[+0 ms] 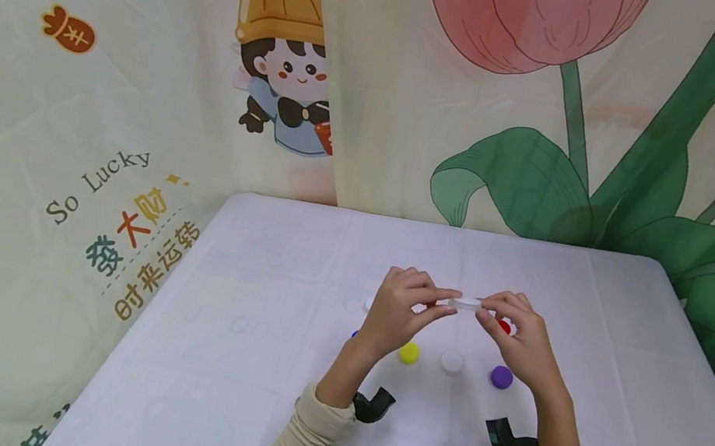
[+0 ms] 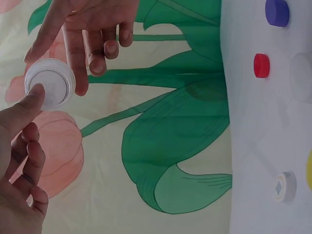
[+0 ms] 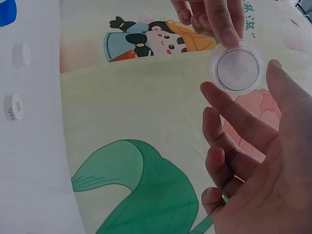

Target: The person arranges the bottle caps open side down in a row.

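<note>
A round translucent white lid point(image 1: 465, 303) with a ridged edge is held up above the table between both hands. My left hand point(image 1: 399, 305) pinches it, the thumb lying on its flat face in the left wrist view. My right hand point(image 1: 519, 337) has its thumb and index finger spread on either side of the lid's rim. In the right wrist view a narrow gap shows between that thumb and the lid point(image 3: 237, 68). The other right fingers point(image 3: 234, 151) are loosely bent. A red cap point(image 1: 503, 326) is partly hidden behind the right hand.
On the white-covered table point(image 1: 249, 363) are a yellow cap point(image 1: 409, 352), a translucent white cap point(image 1: 451, 362) and a purple cap point(image 1: 502, 377). A blue cap point(image 3: 7, 12) and two white caps, one printed point(image 3: 13, 107), stand to the left. A patterned curtain point(image 1: 378, 100) hangs behind.
</note>
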A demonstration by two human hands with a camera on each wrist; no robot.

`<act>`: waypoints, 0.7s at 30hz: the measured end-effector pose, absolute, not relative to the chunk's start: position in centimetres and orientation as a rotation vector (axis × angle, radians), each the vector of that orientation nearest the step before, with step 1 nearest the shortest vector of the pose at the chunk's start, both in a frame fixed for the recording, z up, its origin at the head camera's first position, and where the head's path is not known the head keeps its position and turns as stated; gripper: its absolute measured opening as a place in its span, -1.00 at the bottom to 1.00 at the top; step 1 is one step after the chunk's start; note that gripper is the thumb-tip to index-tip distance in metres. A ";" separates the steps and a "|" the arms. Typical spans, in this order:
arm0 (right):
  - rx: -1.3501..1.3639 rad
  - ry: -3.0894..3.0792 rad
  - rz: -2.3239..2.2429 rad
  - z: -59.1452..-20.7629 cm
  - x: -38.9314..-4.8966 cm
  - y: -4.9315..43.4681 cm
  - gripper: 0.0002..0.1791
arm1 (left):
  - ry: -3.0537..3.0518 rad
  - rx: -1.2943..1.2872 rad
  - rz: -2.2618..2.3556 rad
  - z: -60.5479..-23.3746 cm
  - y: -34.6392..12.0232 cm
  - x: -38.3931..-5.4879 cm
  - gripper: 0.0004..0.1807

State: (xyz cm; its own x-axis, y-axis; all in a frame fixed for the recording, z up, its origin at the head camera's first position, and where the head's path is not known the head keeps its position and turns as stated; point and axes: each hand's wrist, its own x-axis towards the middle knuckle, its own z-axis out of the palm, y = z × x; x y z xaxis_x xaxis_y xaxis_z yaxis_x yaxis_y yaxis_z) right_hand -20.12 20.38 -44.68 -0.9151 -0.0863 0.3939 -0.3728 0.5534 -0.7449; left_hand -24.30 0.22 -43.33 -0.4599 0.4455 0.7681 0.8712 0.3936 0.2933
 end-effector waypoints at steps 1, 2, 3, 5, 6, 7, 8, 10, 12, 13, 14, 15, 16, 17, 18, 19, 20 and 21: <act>0.375 -2.484 1.298 -44.7 -20.2 20.4 -0.74 | -2.057 -1.132 -0.917 -43.3 0.2 -24.3 -0.72; 0.376 -2.486 1.300 -44.8 -20.2 20.4 -0.74 | -2.051 -1.140 -0.899 -43.3 0.2 -24.3 -0.72; 0.373 -2.488 1.296 -44.8 -20.2 20.4 -0.74 | -2.049 -1.146 -0.886 -43.3 0.2 -24.3 -0.72; 0.370 -2.489 1.293 -44.8 -20.2 20.4 -0.74 | -2.048 -1.153 -0.866 -43.3 0.3 -24.3 -0.73; 0.366 -2.491 1.289 -44.8 -20.2 20.4 -0.73 | -2.048 -1.155 -0.860 -43.3 0.3 -24.3 -0.73; 0.364 -2.491 1.286 -44.8 -20.1 20.4 -0.73 | -2.049 -1.157 -0.862 -43.3 0.3 -24.3 -0.73; 0.363 -2.487 1.285 -44.8 -20.1 20.4 -0.73 | -2.050 -1.158 -0.865 -43.3 0.3 -24.2 -0.72; 0.355 -2.486 1.272 -44.8 -20.1 20.4 -0.73 | -2.061 -1.155 -0.882 -43.4 0.3 -24.3 -0.72; 0.355 -2.478 1.274 -44.7 -20.1 20.4 -0.73 | -2.085 -1.149 -0.896 -43.5 0.3 -24.3 -0.69; 0.359 -2.470 1.280 -44.7 -20.1 20.4 -0.74 | -2.098 -1.147 -0.904 -43.6 0.3 -24.3 -0.66; 0.360 -2.464 1.284 -44.7 -20.1 20.5 -0.74 | -2.113 -1.144 -0.918 -43.6 0.3 -24.3 -0.63; 0.362 -2.460 1.288 -44.7 -20.1 20.5 -0.74 | -2.132 -1.139 -0.934 -43.7 0.3 -24.3 -0.59; 0.363 -2.454 1.294 -44.8 -20.1 20.5 -0.73 | -2.149 -1.136 -0.945 -43.7 0.3 -24.4 -0.56; 0.365 -2.447 1.297 -44.8 -20.1 20.6 -0.73 | -2.166 -1.132 -0.959 -43.7 0.3 -24.3 -0.52; 0.366 -2.440 1.296 -44.9 -20.1 20.6 -0.72 | -2.179 -1.128 -0.981 -43.7 0.3 -24.3 -0.50; 0.363 -2.436 1.293 -44.9 -20.1 20.6 -0.70 | -2.192 -1.125 -0.994 -43.7 0.3 -24.3 -0.48; 0.362 -2.430 1.290 -44.9 -20.2 20.6 -0.69 | -2.207 -1.118 -1.011 -43.7 0.3 -24.3 -0.47; 0.364 -2.424 1.286 -45.0 -20.2 20.5 -0.68 | -2.220 -1.113 -1.021 -43.7 0.3 -24.3 -0.47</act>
State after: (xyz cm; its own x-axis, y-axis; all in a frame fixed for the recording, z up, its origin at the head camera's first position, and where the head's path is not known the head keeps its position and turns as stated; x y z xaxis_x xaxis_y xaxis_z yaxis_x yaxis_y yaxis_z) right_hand -20.17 20.54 -44.99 -0.8976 -0.0528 0.4376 -0.3919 0.5499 -0.7375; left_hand -24.28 0.33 -43.75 -0.5718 0.4826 0.6635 0.8178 0.3997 0.4141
